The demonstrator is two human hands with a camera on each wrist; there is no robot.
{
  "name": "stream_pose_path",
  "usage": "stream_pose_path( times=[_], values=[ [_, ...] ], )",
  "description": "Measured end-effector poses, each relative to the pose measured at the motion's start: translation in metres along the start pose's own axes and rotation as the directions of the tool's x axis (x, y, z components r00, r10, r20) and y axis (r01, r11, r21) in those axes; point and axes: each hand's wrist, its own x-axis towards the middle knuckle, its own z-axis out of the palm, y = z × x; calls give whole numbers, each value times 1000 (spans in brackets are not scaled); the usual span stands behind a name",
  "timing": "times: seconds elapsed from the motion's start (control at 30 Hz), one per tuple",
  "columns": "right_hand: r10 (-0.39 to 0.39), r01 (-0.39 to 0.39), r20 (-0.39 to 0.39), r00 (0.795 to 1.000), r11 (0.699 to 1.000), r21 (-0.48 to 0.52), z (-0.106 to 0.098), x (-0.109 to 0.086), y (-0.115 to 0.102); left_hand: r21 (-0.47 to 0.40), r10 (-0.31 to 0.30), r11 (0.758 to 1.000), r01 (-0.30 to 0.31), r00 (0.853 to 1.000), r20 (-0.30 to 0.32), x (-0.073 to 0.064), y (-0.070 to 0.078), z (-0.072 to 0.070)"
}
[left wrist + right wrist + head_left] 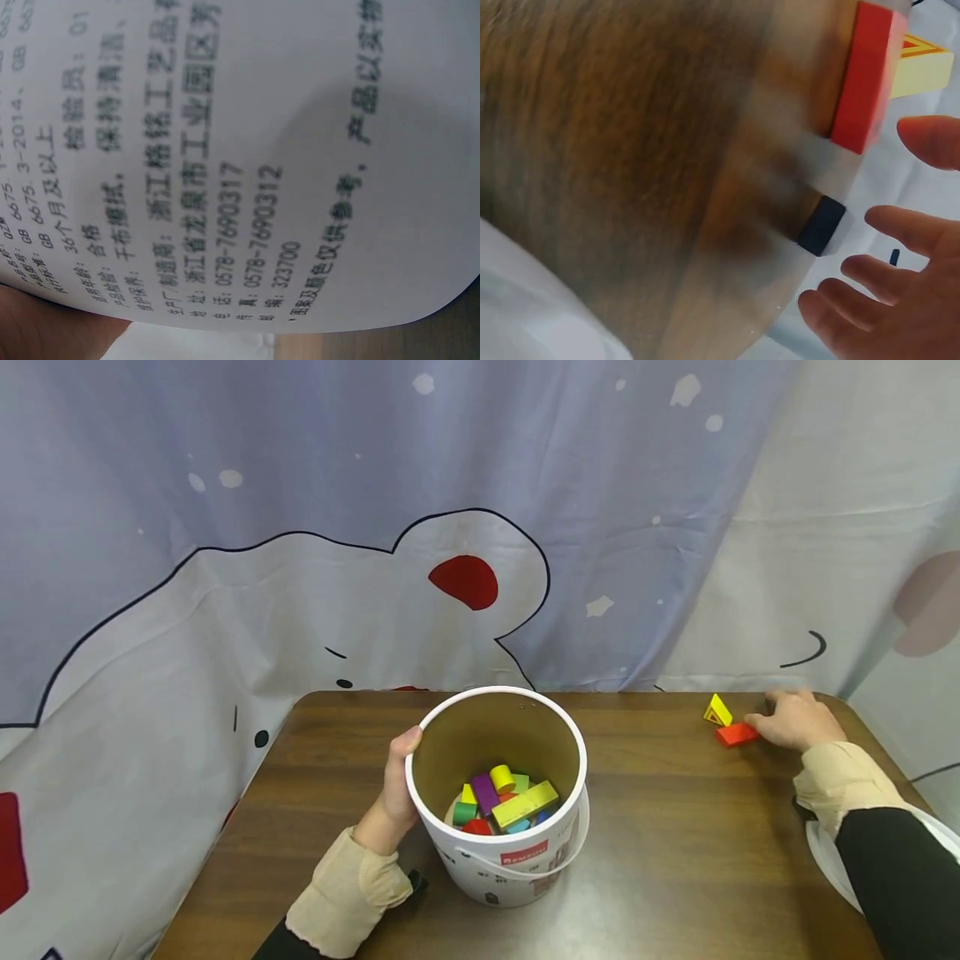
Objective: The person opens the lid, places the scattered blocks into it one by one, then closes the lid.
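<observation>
My left hand [397, 781] grips the left side of a white bucket [480, 878], its thumb up at the rim. Inside the bucket lie several coloured wooden blocks, among them a long yellow block [525, 806], a purple block [485, 795] and a yellow cylinder [502, 778]. Printed text on the bucket wall [225, 150] fills the left wrist view. At the far right, my right hand [798, 720] reaches over the table with fingers spread. Beside it are a red block [866, 79], a yellow triangular block [924, 73] and a small black block [822, 225], nearest the fingertips.
A wooden table [660, 860] carries everything, its back edge against a patterned curtain [300, 610]. A white, curved-edged object [828, 860] lies under my right forearm. The bucket's white handle [581, 839] hangs down on its right side.
</observation>
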Motion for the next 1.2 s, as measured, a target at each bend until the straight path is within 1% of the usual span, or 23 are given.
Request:
stream_pose_path(
  times=[0.1,0.17,0.23,0.27,0.37,0.47,0.5,0.63,0.77,0.83,0.9,1.07,1.2],
  values=[
    [4,-2,63,998,1000,-31,1,3,3,3,-6,1000,6,1000,-12,1,0,1],
    [-1,4,75,997,999,-38,2,5,4,-5,-3,1000,3,1000,-8,1,0,0],
    [-5,8,71,997,999,-38,2,5,4,-12,4,1000,-4,1000,0,2,-1,0],
    [-8,11,62,998,999,-38,2,4,4,-17,18,1000,-18,1000,16,3,-2,-1],
    [-32,33,26,999,999,-41,2,2,2,-21,38,999,-37,999,31,4,-2,-2],
    [-59,58,-23,998,997,-45,3,-3,-3,-16,50,999,-49,997,50,4,-4,-4],
    [-69,67,-41,997,997,-46,3,-4,-6,-20,41,999,-40,998,43,4,-3,-3],
    [-99,96,-85,991,994,-46,3,-9,-23,-22,30,999,-29,999,36,3,-2,-3],
    [-120,116,-74,990,992,-54,6,-17,-45,-19,11,1000,-10,1000,11,1,1,-1],
    [-147,143,-68,987,987,-70,10,-21,-57,-11,9,1000,-9,1000,9,1,2,-1],
    [-176,170,-79,981,982,-84,15,-27,-69,-7,10,1000,-10,1000,11,1,2,-1],
    [-265,257,-114,957,963,-82,28,-44,-99,2,8,1000,-8,1000,-4,1,3,-1],
    [-333,326,-121,935,943,-71,39,-59,-117,12,-2,1000,2,1000,-15,0,3,-1]
  ],
)
